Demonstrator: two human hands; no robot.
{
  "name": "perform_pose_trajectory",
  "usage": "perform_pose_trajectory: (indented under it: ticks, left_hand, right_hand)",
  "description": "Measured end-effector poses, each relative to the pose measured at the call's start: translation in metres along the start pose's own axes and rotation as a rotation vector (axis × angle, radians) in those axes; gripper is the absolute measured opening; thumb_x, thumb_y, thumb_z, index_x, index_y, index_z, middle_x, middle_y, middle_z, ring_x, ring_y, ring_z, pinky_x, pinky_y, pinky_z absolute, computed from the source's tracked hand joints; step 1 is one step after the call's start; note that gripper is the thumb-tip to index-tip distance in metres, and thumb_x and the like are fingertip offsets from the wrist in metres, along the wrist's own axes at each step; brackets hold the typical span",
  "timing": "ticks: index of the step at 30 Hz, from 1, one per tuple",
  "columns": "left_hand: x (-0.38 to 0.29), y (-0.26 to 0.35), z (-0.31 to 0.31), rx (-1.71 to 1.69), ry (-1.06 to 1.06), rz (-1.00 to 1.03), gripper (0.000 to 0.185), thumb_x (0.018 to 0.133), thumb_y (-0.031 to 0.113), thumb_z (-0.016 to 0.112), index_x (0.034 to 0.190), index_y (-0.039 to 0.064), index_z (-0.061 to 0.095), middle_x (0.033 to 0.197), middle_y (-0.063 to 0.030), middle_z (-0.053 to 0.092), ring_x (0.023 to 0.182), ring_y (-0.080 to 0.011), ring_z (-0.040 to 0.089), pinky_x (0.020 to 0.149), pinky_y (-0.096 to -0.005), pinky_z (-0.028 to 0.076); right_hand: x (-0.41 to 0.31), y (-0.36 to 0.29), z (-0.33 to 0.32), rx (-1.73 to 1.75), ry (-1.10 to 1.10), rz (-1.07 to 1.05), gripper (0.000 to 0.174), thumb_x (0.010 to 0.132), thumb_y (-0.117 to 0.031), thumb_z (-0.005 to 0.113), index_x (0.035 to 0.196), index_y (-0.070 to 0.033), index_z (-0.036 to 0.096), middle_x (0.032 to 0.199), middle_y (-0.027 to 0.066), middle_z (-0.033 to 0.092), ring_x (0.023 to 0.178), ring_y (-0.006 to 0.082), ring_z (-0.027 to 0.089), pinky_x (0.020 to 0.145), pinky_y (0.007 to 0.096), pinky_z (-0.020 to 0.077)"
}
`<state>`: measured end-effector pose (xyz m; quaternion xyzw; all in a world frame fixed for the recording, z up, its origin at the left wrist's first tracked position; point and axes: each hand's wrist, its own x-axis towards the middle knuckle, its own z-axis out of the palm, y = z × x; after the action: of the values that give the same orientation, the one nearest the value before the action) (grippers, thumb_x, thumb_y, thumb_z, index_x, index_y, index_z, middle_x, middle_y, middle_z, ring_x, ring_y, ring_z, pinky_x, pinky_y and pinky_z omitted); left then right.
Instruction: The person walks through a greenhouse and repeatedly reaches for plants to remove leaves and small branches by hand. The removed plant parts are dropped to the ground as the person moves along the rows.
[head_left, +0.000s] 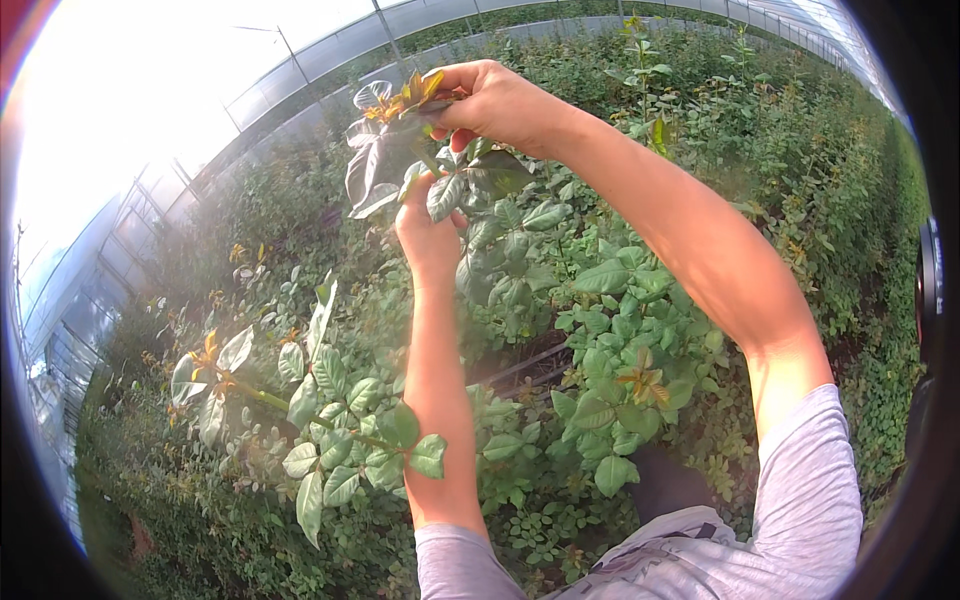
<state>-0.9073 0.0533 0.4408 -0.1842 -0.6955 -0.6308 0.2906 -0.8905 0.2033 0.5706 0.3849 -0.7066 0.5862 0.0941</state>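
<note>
A tall rose shoot (425, 159) rises in front of me, with reddish young leaves (394, 105) at its top. My left hand (429, 229) is closed around its green stem below the tip. Higher up, my right hand (491, 105) pinches among the top leaves with thumb and fingers; what exactly lies between them is partly hidden. Dark green leaves (499, 172) spread just below the right hand. Another leafy rose shoot (262, 396) leans out to the left, its lower leaves against my left forearm.
Dense rose bushes (615, 337) surround me on all sides. Dark thin pipes or hoses (529, 364) run along the ground between the plants. Greenhouse walls and metal posts (386, 30) stand behind. A taller shoot (641, 60) rises at the back right.
</note>
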Motion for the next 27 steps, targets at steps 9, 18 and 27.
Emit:
perform_pose_trajectory:
  ticks: [9,18,27]
  left_hand:
    - [-0.001,-0.003,0.0,0.028,0.001,-0.009,0.044,0.074,-0.015,0.045,0.108,0.006,0.063,0.07,-0.0032,0.059,0.055,-0.0086,0.055,0.054,-0.0247,0.044]
    - [0.0,-0.005,0.005,0.021,0.009,0.038,0.043,0.076,-0.013,0.045,0.11,0.007,0.063,0.063,-0.0021,0.056,0.055,-0.0087,0.054,0.055,-0.0251,0.044]
    - [0.0,-0.006,0.005,0.042,0.039,0.02,0.039,0.079,-0.01,0.046,0.11,0.006,0.062,0.065,-0.0031,0.059,0.054,-0.0097,0.055,0.056,-0.0257,0.044]
  right_hand:
    - [0.013,0.0,-0.008,-0.176,-0.197,-0.011,0.039,0.078,-0.012,0.071,0.117,-0.011,0.065,0.103,-0.0026,0.068,0.076,0.0045,0.054,0.062,0.0237,0.0443]
    - [0.02,0.008,-0.013,-0.166,-0.19,0.01,0.032,0.077,-0.011,0.072,0.109,-0.01,0.068,0.079,-0.0039,0.063,0.063,0.0052,0.05,0.058,0.0225,0.0421]
    - [0.002,0.021,-0.001,0.281,-0.013,0.185,0.027,0.079,-0.011,0.076,0.104,-0.01,0.068,0.09,-0.001,0.068,0.08,0.0089,0.065,0.067,0.0227,0.0521]
